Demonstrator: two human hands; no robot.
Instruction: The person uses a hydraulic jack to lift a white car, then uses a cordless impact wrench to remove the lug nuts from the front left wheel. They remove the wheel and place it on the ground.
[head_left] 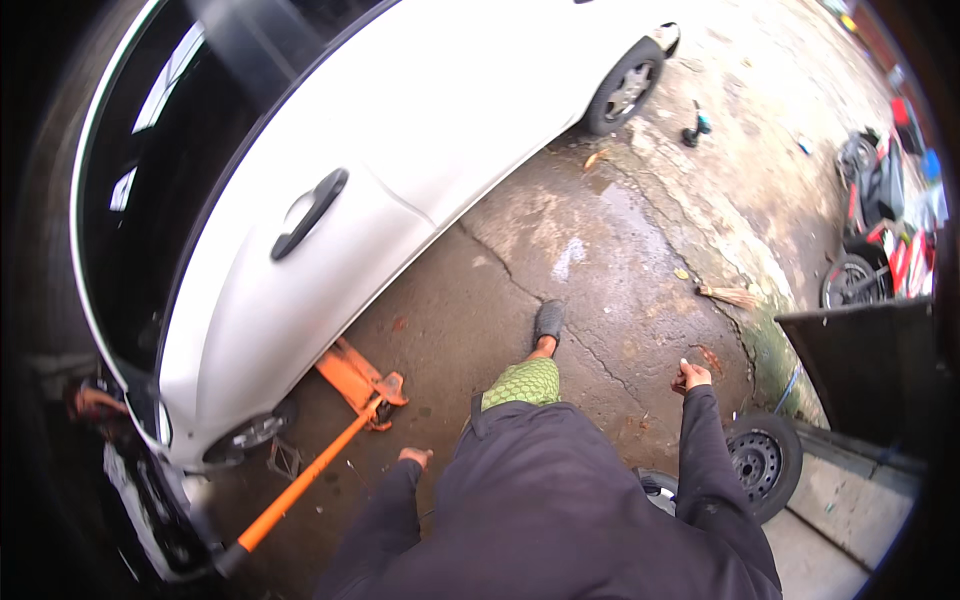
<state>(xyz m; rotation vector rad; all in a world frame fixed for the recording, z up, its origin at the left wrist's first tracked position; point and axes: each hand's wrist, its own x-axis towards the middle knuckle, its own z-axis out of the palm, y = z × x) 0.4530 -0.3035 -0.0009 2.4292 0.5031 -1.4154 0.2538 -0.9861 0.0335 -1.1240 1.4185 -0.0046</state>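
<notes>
My right hand (691, 377) is raised out to the right, its fingers curled closed. A pale tip shows at its top, but I cannot make out whether something is pinched there. Low at my left side hangs my left hand (414, 457), mostly foreshortened beyond its dark sleeve, so its fingers are hard to read. Nearest to it is the orange handle (305, 478) of a floor jack (360, 385), whose body reaches under the edge of a white car (400, 150). Below the right forearm, a spare wheel (758, 462) with a dark steel rim rests against a low ledge.
A cordless drill (694, 126) stands on the concrete beyond the car's far wheel (625, 88). A short broom (728, 296) lies by a cracked, raised edge. To the right are a red motorcycle (868, 230) and a dark panel (860, 350). A scissor jack (284, 458) sits beside the near wheel.
</notes>
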